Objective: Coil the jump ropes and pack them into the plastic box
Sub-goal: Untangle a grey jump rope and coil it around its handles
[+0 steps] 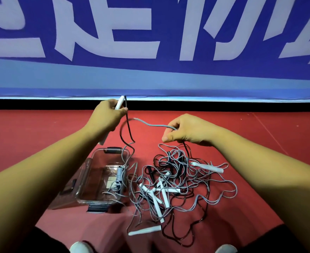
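While the left hand (105, 115) grips a white handle (119, 102), the right hand (188, 131) pinches its cord (150, 125) — both above the plastic box (88, 179)

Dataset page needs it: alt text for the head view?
A person's left hand grips a white handle and the right hand pinches a grey rope, above a red floor. Below lie a tangled pile of ropes and a clear box holding one coiled rope.

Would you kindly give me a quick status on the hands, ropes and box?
Left hand grips white handle; right hand pinches grey cord. One coiled rope in plastic box. Cord trails into tangled pile.
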A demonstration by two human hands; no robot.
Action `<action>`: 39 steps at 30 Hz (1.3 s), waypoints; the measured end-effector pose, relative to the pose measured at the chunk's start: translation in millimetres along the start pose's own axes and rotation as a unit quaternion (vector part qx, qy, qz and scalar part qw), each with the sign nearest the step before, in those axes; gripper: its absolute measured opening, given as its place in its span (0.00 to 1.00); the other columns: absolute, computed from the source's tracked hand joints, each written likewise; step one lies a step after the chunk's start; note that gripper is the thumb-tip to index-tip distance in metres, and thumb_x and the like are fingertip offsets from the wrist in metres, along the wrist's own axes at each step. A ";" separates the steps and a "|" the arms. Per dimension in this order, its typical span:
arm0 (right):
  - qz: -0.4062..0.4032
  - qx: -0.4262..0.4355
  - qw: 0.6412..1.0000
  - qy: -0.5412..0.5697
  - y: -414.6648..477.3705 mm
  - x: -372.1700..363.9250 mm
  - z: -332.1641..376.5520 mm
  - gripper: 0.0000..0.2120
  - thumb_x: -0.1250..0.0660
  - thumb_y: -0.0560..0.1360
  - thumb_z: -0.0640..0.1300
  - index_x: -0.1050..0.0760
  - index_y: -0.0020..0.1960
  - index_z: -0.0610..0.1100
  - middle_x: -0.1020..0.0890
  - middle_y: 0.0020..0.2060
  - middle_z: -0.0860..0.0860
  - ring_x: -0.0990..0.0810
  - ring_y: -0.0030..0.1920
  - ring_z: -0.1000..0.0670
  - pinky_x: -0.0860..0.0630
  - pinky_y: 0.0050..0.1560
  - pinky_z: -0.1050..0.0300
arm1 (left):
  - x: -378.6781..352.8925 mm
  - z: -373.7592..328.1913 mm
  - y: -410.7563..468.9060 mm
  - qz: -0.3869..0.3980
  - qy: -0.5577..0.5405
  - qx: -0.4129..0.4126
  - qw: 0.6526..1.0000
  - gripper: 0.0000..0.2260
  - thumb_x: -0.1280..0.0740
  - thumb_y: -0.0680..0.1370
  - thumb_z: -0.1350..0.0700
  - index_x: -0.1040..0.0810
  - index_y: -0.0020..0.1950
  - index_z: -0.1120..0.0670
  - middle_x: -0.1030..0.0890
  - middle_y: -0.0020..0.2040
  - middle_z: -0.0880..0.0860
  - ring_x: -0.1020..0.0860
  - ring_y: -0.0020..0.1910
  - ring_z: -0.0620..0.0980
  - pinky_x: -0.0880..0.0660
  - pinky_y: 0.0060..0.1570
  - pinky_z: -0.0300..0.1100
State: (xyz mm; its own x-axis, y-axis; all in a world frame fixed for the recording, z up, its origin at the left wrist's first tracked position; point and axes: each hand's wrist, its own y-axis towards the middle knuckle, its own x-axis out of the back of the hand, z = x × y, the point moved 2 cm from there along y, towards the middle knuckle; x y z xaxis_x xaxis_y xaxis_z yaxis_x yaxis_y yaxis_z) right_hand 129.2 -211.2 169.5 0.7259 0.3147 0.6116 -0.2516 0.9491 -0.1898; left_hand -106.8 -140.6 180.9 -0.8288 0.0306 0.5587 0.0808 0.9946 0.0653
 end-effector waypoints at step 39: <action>0.040 0.025 0.985 0.167 -0.9 -11.0 14.6 0.07 0.30 0.72 0.32 0.26 0.49 0.37 0.18 0.38 0.37 0.30 0.30 0.48 0.32 0.32 0.56 | -54.3 -21.6 -50.1 0.384 -0.299 0.149 0.861 0.15 0.34 0.72 0.43 0.30 0.33 0.52 0.37 0.24 0.48 0.37 0.23 0.44 0.39 0.22 0.33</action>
State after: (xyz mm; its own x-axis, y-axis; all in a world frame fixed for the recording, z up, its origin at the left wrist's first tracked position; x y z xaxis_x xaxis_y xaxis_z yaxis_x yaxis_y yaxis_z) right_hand 112.1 -215.7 174.2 0.8704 0.3848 0.3070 -0.3426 0.9214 -0.1835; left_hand -53.9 -194.2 165.1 -0.7381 0.6479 -0.1880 0.6603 0.6366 -0.3983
